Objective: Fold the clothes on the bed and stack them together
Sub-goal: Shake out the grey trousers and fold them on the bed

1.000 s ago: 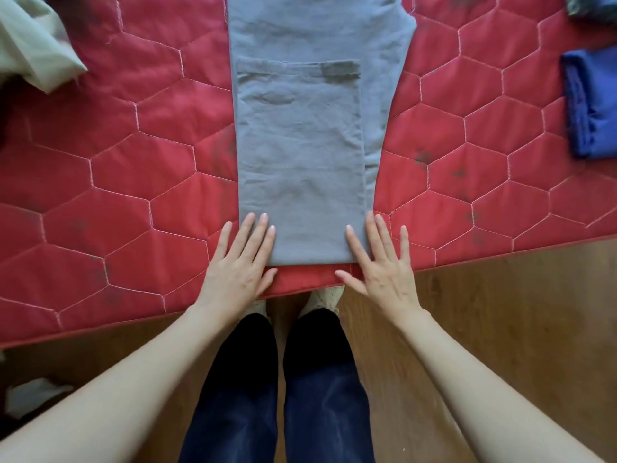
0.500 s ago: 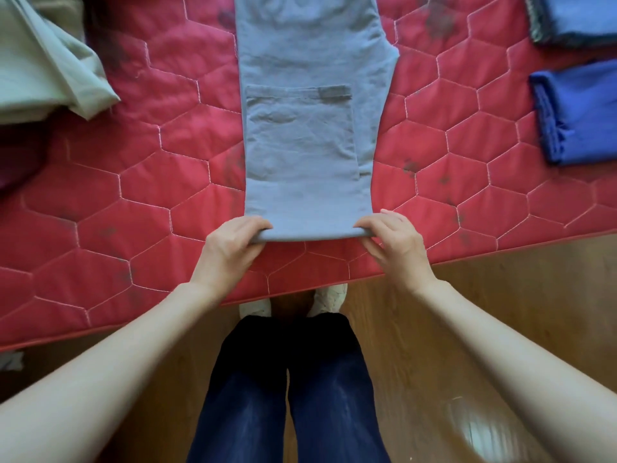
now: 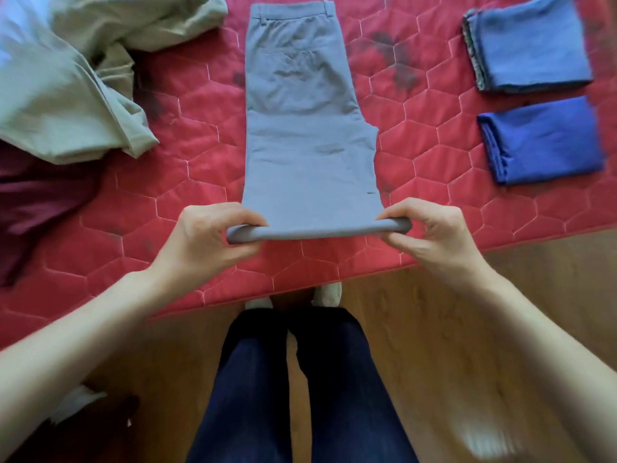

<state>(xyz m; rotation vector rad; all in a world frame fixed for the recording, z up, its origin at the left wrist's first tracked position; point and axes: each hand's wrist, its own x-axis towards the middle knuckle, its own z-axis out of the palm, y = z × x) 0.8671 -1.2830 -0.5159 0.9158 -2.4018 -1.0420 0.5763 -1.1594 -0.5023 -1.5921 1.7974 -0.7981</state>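
The folded near edge of the grey trousers [image 3: 307, 135] was pinched at its corners by the left hand [image 3: 203, 238] and the right hand [image 3: 430, 232], held apart above the red quilt [image 3: 187, 182].

No legible text, labels or numbers anywhere.

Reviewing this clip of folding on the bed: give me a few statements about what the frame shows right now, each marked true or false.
1. Both hands grip the folded near edge of the grey trousers. True: the left hand and the right hand each pinch one end.
2. Two folded blue garments lie on the right of the red quilt. True: a paler one and a deeper blue one, lying apart.
3. The trousers are already stacked on the blue garments. False: they lie in the middle, apart from them.
4. The beige garment is neatly folded. False: it lies crumpled on the left.
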